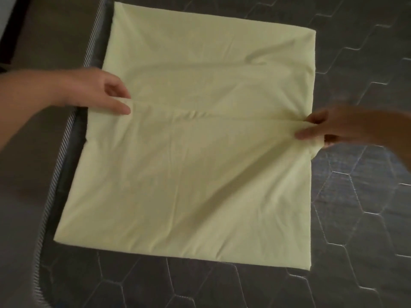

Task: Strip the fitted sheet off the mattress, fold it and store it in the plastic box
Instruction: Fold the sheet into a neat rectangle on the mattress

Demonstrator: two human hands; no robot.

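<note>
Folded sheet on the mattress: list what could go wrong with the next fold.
1. The left hand and right hand pinch the sheet only at its side edges; the middle crease could sag, skewing the fold.
2. The sheet's left edge lies at the mattress border, so it may slip off.

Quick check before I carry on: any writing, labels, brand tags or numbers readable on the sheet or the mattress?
None. The folded sheet is plain pale yellow, with no tag or print showing.
The mattress shows only a stitched hexagon pattern, and its edge trim only diagonal stripes; no label is in view.
</note>
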